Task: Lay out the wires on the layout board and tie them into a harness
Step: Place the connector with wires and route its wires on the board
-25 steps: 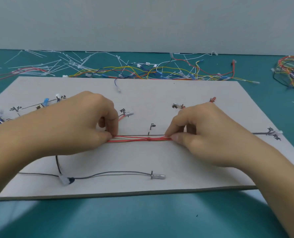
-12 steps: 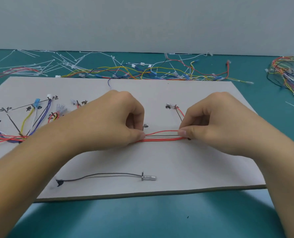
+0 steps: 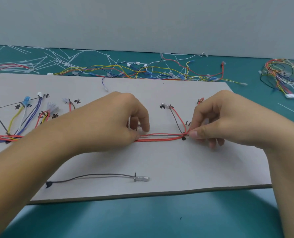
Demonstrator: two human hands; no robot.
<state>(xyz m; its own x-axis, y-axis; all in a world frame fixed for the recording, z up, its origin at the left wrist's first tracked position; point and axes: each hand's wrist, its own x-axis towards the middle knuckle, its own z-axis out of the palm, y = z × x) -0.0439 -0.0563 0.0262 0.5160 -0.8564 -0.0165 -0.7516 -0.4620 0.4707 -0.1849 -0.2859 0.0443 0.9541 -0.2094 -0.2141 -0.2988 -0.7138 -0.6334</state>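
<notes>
Left hand (image 3: 108, 127) and right hand (image 3: 228, 122) pinching red wires (image 3: 160, 139) taut along layout board (image 3: 177, 165); keeping strands parallel, tensioned evenly helps tying.

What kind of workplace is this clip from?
Probably a wire-harness assembly bench. A layout board with handwritten branch labels lies on a teal table, loose cable ties and coloured wires are piled behind it, and both hands pinch a red wire bundle.
</notes>
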